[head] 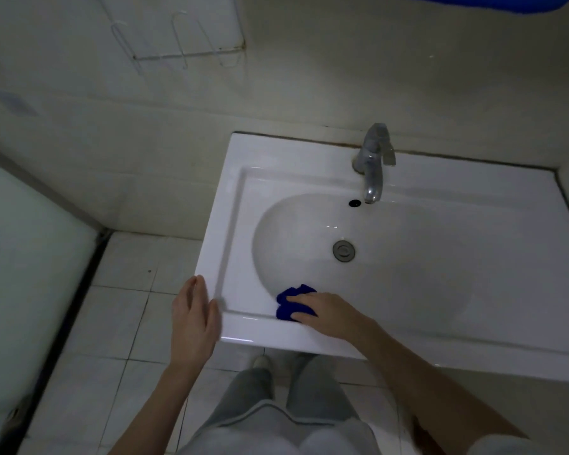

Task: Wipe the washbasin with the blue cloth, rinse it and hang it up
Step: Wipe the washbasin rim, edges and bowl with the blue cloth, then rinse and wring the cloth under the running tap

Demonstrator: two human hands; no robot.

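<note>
The white washbasin (408, 188) fills the middle and right of the view. A crumpled blue cloth (288, 298) lies on the bowl's front-left slope, close to the front rim. My right hand (326, 315) lies over the cloth and grips it, pressing it against the basin. My left hand (194, 315) is at the basin's front-left corner, fingers straight, its thumb side touching the rim. A chrome tap (373, 165) stands at the back of the basin, with no water visible. The drain plug (344, 250) sits in the middle of the bowl.
A white wire rack (184, 54) is fixed to the tiled wall at the upper left. A white appliance (23, 274) stands at the left edge. Pale floor tiles (112, 323) lie between it and the basin. Something blue (480, 3) shows at the top right.
</note>
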